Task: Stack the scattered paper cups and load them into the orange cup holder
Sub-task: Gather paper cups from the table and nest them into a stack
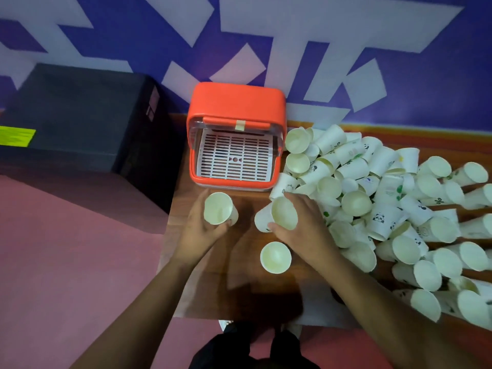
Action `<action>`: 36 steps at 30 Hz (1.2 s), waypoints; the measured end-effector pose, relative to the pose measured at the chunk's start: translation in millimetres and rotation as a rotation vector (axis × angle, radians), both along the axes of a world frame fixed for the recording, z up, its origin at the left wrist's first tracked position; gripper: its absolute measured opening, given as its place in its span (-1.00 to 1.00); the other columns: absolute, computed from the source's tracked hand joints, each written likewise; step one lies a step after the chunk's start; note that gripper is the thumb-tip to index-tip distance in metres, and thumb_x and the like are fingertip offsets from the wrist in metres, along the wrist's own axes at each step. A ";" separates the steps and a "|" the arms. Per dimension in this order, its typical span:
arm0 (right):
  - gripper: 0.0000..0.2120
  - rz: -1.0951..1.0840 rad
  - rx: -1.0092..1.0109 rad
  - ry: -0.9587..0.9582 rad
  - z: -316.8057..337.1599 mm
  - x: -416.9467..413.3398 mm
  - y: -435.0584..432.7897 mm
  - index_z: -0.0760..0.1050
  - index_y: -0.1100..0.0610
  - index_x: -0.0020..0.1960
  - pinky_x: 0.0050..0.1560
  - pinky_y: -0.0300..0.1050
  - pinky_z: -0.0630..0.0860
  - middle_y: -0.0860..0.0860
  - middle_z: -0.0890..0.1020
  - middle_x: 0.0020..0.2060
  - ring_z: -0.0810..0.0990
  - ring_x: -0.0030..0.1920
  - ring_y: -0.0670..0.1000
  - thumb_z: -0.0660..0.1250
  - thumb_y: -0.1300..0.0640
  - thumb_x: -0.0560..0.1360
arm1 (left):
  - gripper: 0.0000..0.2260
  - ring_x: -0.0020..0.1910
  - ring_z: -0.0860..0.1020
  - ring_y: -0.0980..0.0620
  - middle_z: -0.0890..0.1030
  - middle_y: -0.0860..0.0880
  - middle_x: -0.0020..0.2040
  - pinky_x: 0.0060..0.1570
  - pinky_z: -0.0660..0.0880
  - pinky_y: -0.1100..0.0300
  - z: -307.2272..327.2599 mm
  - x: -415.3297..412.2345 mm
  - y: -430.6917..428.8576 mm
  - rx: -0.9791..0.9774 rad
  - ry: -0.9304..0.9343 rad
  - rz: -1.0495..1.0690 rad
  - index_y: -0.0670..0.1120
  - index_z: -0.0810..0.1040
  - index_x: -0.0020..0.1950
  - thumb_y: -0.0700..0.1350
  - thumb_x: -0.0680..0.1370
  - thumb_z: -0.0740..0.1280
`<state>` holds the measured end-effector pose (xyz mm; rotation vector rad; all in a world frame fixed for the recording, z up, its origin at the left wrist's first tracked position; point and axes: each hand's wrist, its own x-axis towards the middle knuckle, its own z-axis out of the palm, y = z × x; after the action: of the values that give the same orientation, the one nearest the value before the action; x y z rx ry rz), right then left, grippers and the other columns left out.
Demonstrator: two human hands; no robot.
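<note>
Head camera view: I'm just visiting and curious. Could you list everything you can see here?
orange cup holder: one, orange with a white slotted tray inside, far edge of the table
cup pile: too many paper cups to count, cream-white, some with printed pictures, right side of the table
standing cup: one, cream-white, upright on the table between the forearms
left-hand cup: one, cream-white, in front of the holder
right-hand cup: one, cream-white, tilted, at the pile's edge
table: one, brown wood
black box: one, black with a yellow-green label, left of the holder
wall: purple and white pattern, behind
floor: pinkish red
left hand: holds the left-hand cup
right hand: grips the right-hand cup
</note>
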<state>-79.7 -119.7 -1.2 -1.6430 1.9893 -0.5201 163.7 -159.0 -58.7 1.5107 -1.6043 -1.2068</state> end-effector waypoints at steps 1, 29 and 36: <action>-0.25 0.000 0.016 -0.014 2.5 -3.1 15.3 0.30 0.02 0.46 0.37 -0.16 0.27 -0.09 0.40 0.38 0.29 0.38 -0.07 0.51 -0.13 0.38 | -0.35 0.25 0.45 0.41 0.48 0.39 0.21 0.12 0.41 0.51 1.8 -3.0 0.4 -0.009 0.030 -0.020 0.27 0.32 0.36 -0.17 0.46 0.56; -0.27 -0.309 0.100 0.005 -56.5 -66.9 141.2 0.23 0.09 0.52 0.44 -0.03 0.29 0.05 0.36 0.45 0.31 0.46 0.05 0.46 -0.03 0.46 | -0.33 0.28 0.39 0.19 0.41 0.09 0.29 0.28 0.31 0.33 -12.0 -81.3 55.8 -0.116 -0.050 -0.538 0.08 0.35 0.50 0.08 0.43 0.48; -0.37 -0.457 0.123 0.126 -62.5 -104.7 171.9 0.38 0.21 0.40 0.24 0.13 0.49 0.18 0.46 0.28 0.51 0.21 0.21 0.48 0.03 0.42 | -0.23 0.47 0.31 -0.14 0.30 -0.12 0.50 0.42 0.36 -0.11 -50.7 -108.1 75.1 -0.064 -0.329 -0.705 -0.12 0.20 0.58 -0.01 0.48 0.50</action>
<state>-184.4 52.2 -63.7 -1.1712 2.4520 -0.4496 55.7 -83.9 -109.4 1.1690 -2.5037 -1.2738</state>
